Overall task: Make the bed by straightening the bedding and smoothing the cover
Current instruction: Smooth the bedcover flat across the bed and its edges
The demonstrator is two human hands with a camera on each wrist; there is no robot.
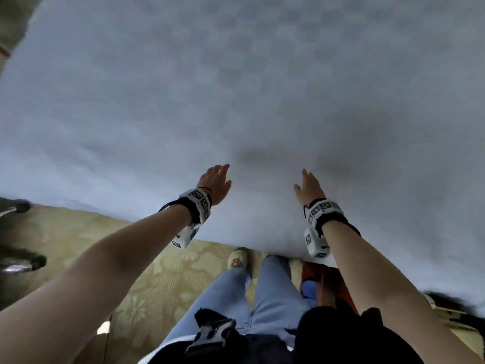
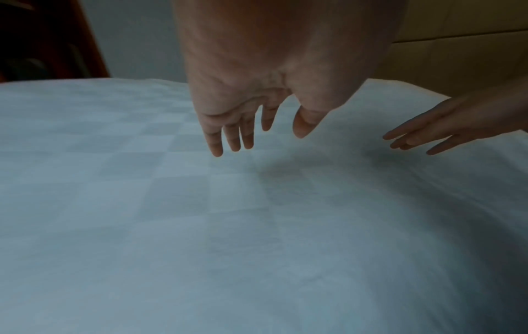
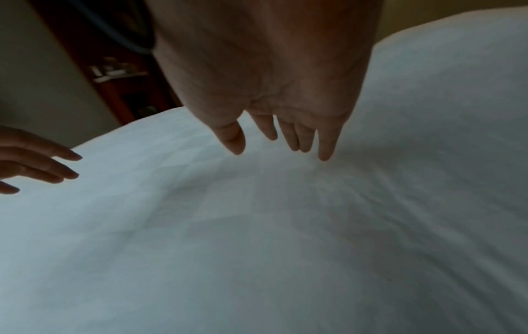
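Observation:
A white cover [image 1: 236, 88] with a faint checked weave fills the head view and lies mostly flat on the bed. Both hands are stretched out over it near its front edge, palms down. My left hand [image 1: 216, 179] hovers just above the cover [image 2: 171, 214] with straight, slightly spread fingers [image 2: 234, 137] and holds nothing. My right hand [image 1: 308, 186] is also open, its fingertips [image 3: 324, 153] at or just above the cover [image 3: 257, 248], where shallow creases fan out. Each wrist view shows the other hand at its edge: the right hand [image 2: 445, 131] and the left hand [image 3: 34, 162].
I stand at the bed's front edge on a patterned beige carpet [image 1: 86, 240], legs in jeans [image 1: 252, 298]. Dark wooden furniture [image 3: 120, 74] stands beyond the bed. Dark objects [image 1: 18, 261] lie on the floor at the left.

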